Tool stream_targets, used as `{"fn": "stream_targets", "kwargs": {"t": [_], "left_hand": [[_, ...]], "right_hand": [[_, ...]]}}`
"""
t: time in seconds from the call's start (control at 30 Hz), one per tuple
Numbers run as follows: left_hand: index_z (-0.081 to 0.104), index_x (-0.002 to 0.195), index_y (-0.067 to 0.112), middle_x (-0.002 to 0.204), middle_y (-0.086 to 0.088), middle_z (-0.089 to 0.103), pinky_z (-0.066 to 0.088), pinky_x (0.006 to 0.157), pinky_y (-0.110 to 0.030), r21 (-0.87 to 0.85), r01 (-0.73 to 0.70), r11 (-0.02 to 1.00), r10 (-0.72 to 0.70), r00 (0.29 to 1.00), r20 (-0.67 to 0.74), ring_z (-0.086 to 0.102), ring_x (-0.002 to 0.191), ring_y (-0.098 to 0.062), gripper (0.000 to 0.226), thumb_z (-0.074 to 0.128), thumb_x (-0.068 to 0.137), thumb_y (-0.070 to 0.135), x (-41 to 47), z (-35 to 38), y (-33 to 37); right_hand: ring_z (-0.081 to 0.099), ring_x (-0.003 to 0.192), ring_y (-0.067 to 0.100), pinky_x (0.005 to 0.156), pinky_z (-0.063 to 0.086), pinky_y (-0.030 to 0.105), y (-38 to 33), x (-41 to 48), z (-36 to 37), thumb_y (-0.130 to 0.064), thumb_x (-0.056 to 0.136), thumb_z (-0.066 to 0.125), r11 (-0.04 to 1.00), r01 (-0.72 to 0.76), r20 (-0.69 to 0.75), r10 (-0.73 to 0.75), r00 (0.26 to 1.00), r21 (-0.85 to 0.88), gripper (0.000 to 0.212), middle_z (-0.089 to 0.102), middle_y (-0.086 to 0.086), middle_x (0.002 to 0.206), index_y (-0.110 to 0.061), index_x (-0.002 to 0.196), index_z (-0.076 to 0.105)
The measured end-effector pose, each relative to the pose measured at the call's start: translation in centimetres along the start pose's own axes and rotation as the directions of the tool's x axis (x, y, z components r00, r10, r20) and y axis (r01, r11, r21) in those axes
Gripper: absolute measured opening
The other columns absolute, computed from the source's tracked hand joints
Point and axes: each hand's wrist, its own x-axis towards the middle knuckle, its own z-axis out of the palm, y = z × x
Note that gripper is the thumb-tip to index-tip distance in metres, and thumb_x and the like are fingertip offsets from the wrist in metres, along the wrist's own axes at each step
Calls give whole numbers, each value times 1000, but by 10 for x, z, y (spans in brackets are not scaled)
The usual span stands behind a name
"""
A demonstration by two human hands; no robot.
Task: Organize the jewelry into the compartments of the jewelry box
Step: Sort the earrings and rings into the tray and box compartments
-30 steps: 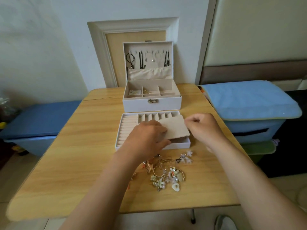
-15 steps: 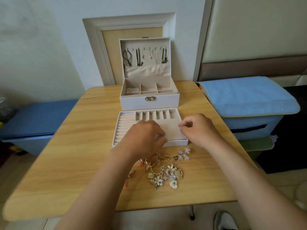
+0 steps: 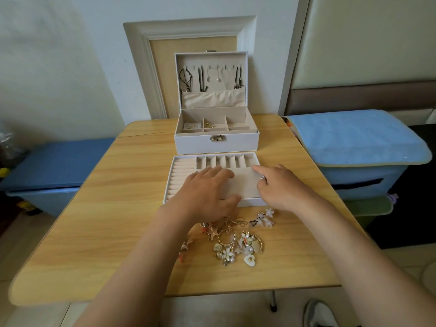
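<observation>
1. Two hands rest on the cover panel (image 3: pixel 245 185) of the tray (image 3: pixel 181 175): left hand (image 3: pixel 207 192) spread and pressing, right hand (image 3: pixel 280 187) touching its right edge with straight fingers.
2. The jewelry pile (image 3: pixel 233 241) lies near the table (image 3: pixel 94 208) near edge, just before the tray; the open jewelry box (image 3: pixel 217 140) stands at the far edge.
3. Pieces look light, delicate, tangle-prone; pinch each by its hoop.
4. The panel, tilted earlier, now lies flat; fingers have uncurled.
</observation>
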Motion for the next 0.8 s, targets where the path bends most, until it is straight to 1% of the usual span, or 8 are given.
{"fn": "stream_targets", "kwargs": {"t": [0.07,0.1,0.23,0.43,0.6,0.7,0.77,0.8], "left_hand": [[33,147,33,152,6,35,22,117,-45,33,2,999,-3,1000,28,26,145,-22,60,42,94,60,1,0,0],[34,147,34,150,5,36,23,116,-45,55,-3,998,1,999,36,27,143,-22,59,41,95,60,2,0,0],[35,148,34,152,3,35,23,115,-44,95,-9,995,3,998,64,27,143,-22,57,37,97,59,1,-3,3],[34,150,34,154,2,34,22,117,-42,101,-16,995,8,997,79,26,145,-21,58,37,98,59,0,-6,2],[28,153,33,160,0,25,15,120,-40,119,-22,993,10,995,100,17,149,-20,59,33,100,58,-2,-6,4],[24,154,35,164,0,15,9,123,-42,121,-9,993,-6,992,124,9,152,-21,60,30,100,59,-3,-4,4],[26,154,34,164,-1,17,9,123,-42,100,-3,995,-8,994,109,10,152,-21,59,32,100,57,-5,-4,5],[28,153,32,162,0,22,11,122,-41,72,2,997,-8,996,87,14,151,-21,58,34,100,56,-7,-5,5]], "right_hand": [[53,114,25,79,43,31,-1,0,2,-24,101,33,1000,-6,12,7,1000,-30,48,36,9,145,-30,148,38],[53,112,26,80,44,32,-2,0,2,-25,101,34,999,-5,17,6,1000,-43,45,37,9,143,-27,146,39],[51,114,28,84,42,34,-4,1,4,-25,100,36,997,-1,16,2,1000,-79,40,42,9,135,-19,138,45],[50,116,32,94,45,39,-6,1,7,-23,100,36,995,-2,29,5,1000,-101,40,42,12,133,-13,138,44],[52,108,30,88,46,37,1,1,10,-26,103,32,991,41,49,-35,998,-127,46,40,12,127,-20,149,33],[50,113,29,93,46,39,2,0,9,-27,104,30,990,51,82,-40,996,-135,51,37,12,132,-24,155,23],[49,116,28,96,46,41,2,-2,7,-29,105,29,989,48,96,-35,995,-141,53,35,12,136,-26,157,19],[50,115,28,96,47,42,2,-3,6,-30,105,28,989,50,96,-37,995,-141,51,36,11,135,-26,156,21]]}}
